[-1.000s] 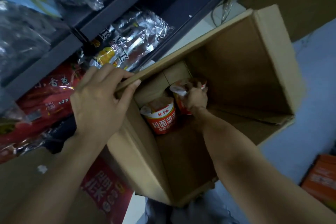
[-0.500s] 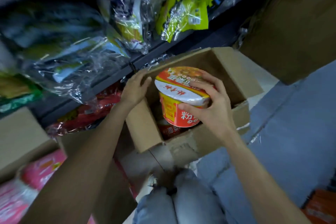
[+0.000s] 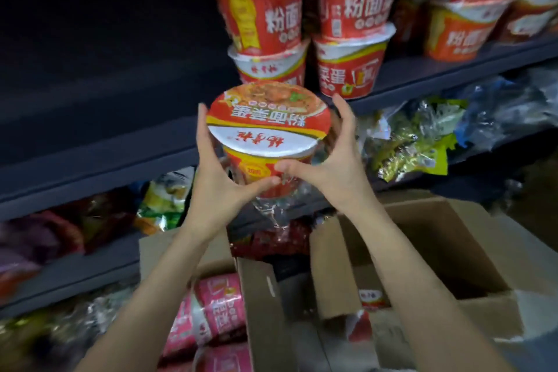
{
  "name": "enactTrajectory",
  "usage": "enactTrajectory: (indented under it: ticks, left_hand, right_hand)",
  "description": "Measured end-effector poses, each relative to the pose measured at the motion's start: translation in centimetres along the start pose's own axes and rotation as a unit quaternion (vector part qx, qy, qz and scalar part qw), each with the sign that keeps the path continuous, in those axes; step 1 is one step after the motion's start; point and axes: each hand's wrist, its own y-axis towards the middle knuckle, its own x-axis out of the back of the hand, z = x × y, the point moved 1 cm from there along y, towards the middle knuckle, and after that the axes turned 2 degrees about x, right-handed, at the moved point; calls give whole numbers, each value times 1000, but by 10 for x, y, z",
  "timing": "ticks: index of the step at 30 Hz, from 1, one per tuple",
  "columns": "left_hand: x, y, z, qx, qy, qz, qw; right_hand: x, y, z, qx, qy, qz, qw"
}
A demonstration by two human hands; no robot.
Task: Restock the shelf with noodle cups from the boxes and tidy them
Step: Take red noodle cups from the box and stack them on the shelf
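A red and white noodle cup [image 3: 267,130] is held upright in front of the shelf, lid facing me. My left hand [image 3: 216,174] grips its left side and my right hand [image 3: 335,160] its right side, thumbs meeting under the front. Just behind it, red noodle cups [image 3: 350,39] stand stacked two high on the dark shelf [image 3: 453,69]. Below my right arm lies the open cardboard box [image 3: 428,251] with a red cup [image 3: 371,299] showing at its bottom.
The shelf space [image 3: 105,54] left of the stacked cups is dark and bare. Snack bags [image 3: 416,142] fill the shelf below. A second box [image 3: 256,311] at lower left holds pink noodle cups [image 3: 217,308].
The cup has come up out of the box to shelf height. My left hand left the box flap and now grips the cup too. The view swung upward to the shelf.
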Motion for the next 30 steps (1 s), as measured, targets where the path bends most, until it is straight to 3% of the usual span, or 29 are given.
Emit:
enactTrajectory:
  ticks: [3,6,7,9,11,13,15,19,21,24,27,30]
  left_hand:
    - [36,13,11,12,16,-109,994]
    - [54,36,33,30,15,-190,981]
    - [58,47,40,33,24,-210,977]
    - [64,70,52,40,83,-249,964]
    - [70,95,60,69,174,-267,945]
    - [80,120,73,122,211,-250,937]
    - [98,143,88,155,162,-204,953]
    - [116,171,106,166,27,-122,978]
    - [113,179,107,173,27,-78,981]
    - [106,190,110,185,63,-33,980]
    - [93,175,96,139,102,-123,977]
    - [61,110,66,7,95,-186,978]
  right_hand:
    - [-44,35,16,11,-48,46,998]
    - [-88,62,11,86,-144,2,986]
    - [-100,69,8,137,-197,-34,970]
    - [-117,80,-2,272,-319,-84,904]
    - [-131,93,-16,364,-398,-43,841]
    - [-146,114,-30,381,-464,42,799]
    - [-160,138,-36,327,-520,91,784]
    - [-174,185,-41,160,-596,127,777]
    - [-178,191,-42,144,-593,134,781]
    - [-174,171,-37,192,-556,137,797]
    - [-153,138,-32,299,-482,65,821]
    - [-111,91,-39,354,-414,-18,839]
